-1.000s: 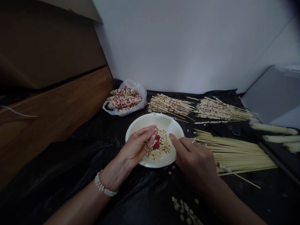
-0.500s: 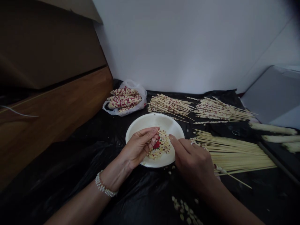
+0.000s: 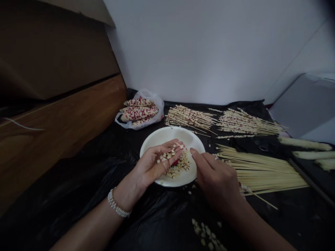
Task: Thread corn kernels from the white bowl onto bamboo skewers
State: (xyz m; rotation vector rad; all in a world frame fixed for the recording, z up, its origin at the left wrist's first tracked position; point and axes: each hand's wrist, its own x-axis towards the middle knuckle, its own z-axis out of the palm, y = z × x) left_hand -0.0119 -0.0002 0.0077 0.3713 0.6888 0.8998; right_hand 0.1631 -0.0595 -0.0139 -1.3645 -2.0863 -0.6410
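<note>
My left hand is palm up over the left part of a white bowl, its fingers spread and several loose corn kernels lying on the palm. At the bowl's right rim my right hand is closed around a thin skewer; its tip with a kernel points left over my left fingers. A long kernel-threaded end of a skewer sticks out behind my right hand. More kernels and something red lie in the bowl.
Corn cobs sit in a plastic bag behind the bowl. Kernel-threaded skewers form two piles. Bare skewers lie right, near stripped cobs. Loose kernels are scattered in front on black plastic.
My left hand has opened from a pinch, turning its palm up and showing the kernels on it. My right hand has shifted slightly right.
</note>
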